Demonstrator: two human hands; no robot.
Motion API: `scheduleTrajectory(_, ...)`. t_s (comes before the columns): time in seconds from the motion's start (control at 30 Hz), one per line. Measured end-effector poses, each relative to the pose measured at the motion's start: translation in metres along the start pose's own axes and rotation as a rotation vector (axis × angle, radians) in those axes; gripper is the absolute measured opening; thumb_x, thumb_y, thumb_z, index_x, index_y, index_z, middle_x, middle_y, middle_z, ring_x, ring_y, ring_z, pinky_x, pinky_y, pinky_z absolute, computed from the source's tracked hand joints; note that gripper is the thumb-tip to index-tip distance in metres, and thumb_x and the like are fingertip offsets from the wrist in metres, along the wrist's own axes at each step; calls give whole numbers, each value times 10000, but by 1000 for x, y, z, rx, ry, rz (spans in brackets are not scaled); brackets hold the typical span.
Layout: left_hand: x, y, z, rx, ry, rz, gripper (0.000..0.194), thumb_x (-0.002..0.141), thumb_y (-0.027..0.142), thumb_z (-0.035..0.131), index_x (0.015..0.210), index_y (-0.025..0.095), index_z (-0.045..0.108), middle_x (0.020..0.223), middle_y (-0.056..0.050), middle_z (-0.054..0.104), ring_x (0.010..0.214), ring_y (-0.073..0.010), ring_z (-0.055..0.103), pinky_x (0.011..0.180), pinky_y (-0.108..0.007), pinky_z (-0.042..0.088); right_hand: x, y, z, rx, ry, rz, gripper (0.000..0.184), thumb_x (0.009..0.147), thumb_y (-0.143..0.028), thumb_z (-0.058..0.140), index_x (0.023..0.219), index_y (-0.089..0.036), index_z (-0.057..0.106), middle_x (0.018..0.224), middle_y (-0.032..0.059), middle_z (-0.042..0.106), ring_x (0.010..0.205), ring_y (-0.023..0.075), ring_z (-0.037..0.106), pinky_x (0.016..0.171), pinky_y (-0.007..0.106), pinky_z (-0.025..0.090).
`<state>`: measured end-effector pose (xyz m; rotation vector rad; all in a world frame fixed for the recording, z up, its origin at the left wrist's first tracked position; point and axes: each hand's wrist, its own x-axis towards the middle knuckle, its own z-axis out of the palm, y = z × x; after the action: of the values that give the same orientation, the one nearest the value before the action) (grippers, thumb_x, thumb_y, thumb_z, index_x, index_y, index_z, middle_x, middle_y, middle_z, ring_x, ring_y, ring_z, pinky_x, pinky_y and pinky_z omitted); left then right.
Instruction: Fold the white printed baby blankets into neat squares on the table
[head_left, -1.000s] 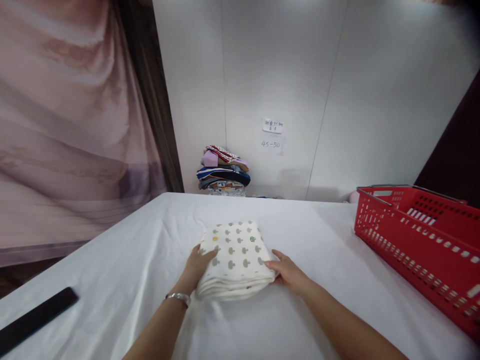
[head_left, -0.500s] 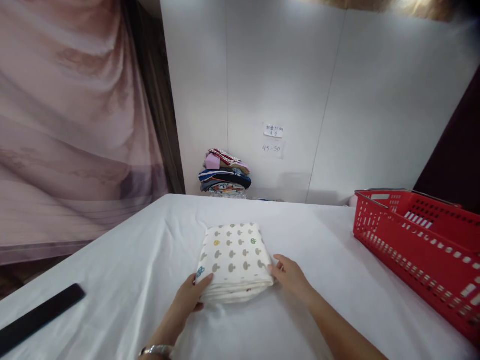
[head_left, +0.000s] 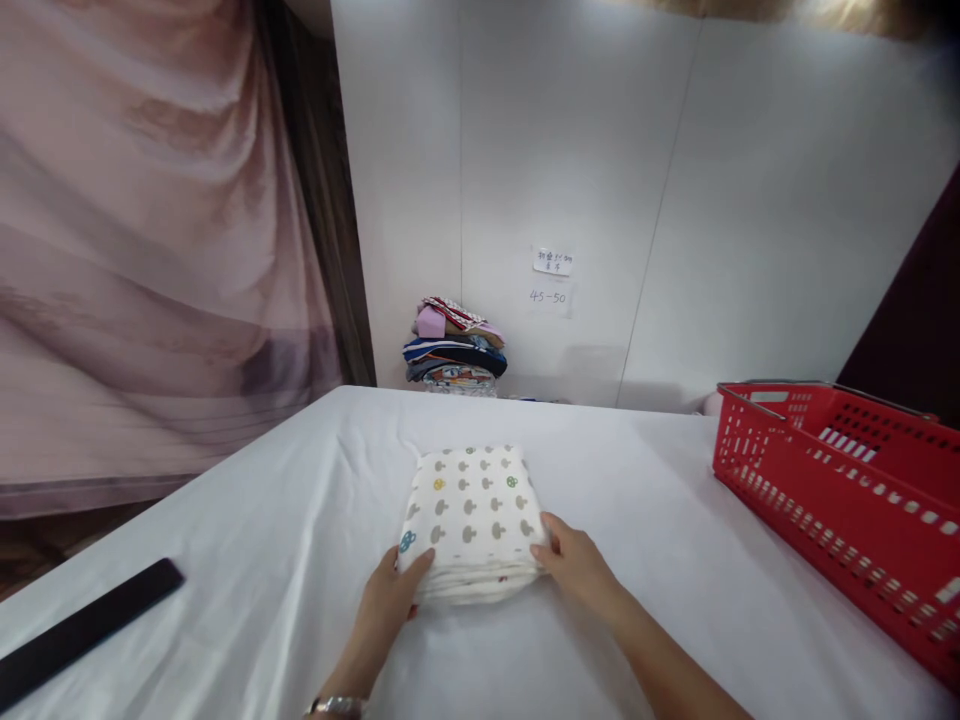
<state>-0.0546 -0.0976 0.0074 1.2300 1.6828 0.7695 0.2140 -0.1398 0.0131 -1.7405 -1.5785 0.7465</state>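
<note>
A folded white cloth point(head_left: 472, 510) printed with small grey mushroom shapes lies on the white table point(head_left: 247, 560). My left hand point(head_left: 394, 605) grips its near left corner, thumb on top and fingers tucked under the edge. My right hand point(head_left: 574, 565) holds its near right edge, fingers curled against the folds. Both forearms reach in from the bottom of the view, with a metal bracelet on my left wrist.
A red plastic basket point(head_left: 847, 500) stands at the table's right side. A black flat bar point(head_left: 82, 630) lies near the left edge. A stack of folded clothes point(head_left: 454, 350) sits at the far wall below two paper notes point(head_left: 551, 275). A pink curtain point(head_left: 150, 230) hangs left.
My left hand has slid from the cloth's left side down to its near left corner. My right hand has stayed at the right edge. The view has shifted slightly.
</note>
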Motion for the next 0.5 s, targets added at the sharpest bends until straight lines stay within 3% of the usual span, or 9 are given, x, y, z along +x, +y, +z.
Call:
scheduleTrajectory(0.17,-1,1,-2,-47,-8,-35,477,736,616,472,968,208,557,718,-31,596,675,-214,611,517,-293,520,1,4,4,141,-32,69,366,756,-410,547,1105,-309,593,585,-52,546,550,166,517,558,277,369)
scheduleTrajectory(0.3,-1,-1,-1,-102,17,-36,451,794,560,401,976,183,566,786,-42,607,698,-194,599,529,-277,512,0,10,8,202,-10,90,549,776,-405,518,1293,-220,500,607,-45,569,518,152,514,583,285,397)
scheduleTrajectory(0.5,-5,-6,4,-41,37,27,338,789,429,442,966,176,581,714,-14,600,607,-156,580,511,-250,481,-1,17,7,89,89,42,520,761,-352,515,1259,-205,549,624,-44,560,607,155,509,645,279,388)
